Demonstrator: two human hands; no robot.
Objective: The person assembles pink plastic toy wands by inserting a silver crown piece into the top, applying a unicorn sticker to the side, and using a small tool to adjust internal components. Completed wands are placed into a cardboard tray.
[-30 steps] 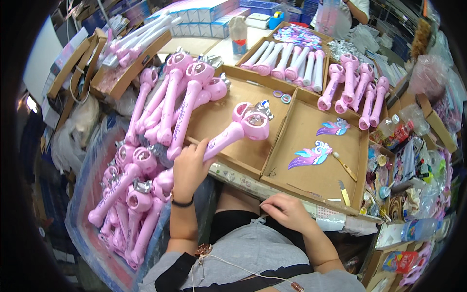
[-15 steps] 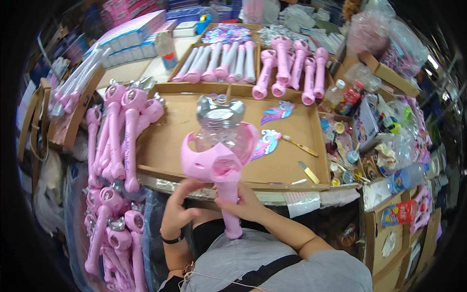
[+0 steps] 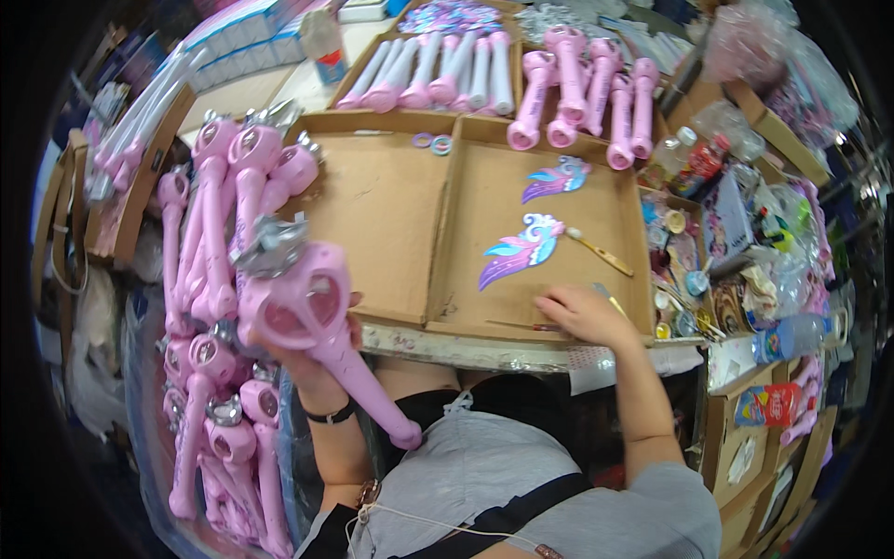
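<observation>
In my left hand (image 3: pixel 318 368) is a pink toy wand (image 3: pixel 317 307), its fingers closed around the back of the rounded head. The wand tilts, with its silver top (image 3: pixel 275 247) up to the left and its handle running down toward my lap. My right hand (image 3: pixel 585 312) lies palm down over the front right of the cardboard tray (image 3: pixel 372 289), fingers stretched out. A thin stick-like tool (image 3: pixel 521 325) is beside its fingertips; the hand's underside is hidden. Behind it are two purple and blue wing pieces (image 3: pixel 521 250) and a wooden-handled brush (image 3: pixel 601 253).
Several pink wands (image 3: pixel 214 224) are piled left of the tray, and more fill a lined bin (image 3: pixel 149 466) below. White and pink handles (image 3: pixel 447 70) and pink handles (image 3: pixel 568 88) stand behind. Bottles (image 3: pixel 689 177) and small jars (image 3: pixel 663 326) crowd the right side.
The wand has moved left and turned, now in my left hand alone. My right hand has left its handle and reached right, onto the tray. The view has shifted slightly.
</observation>
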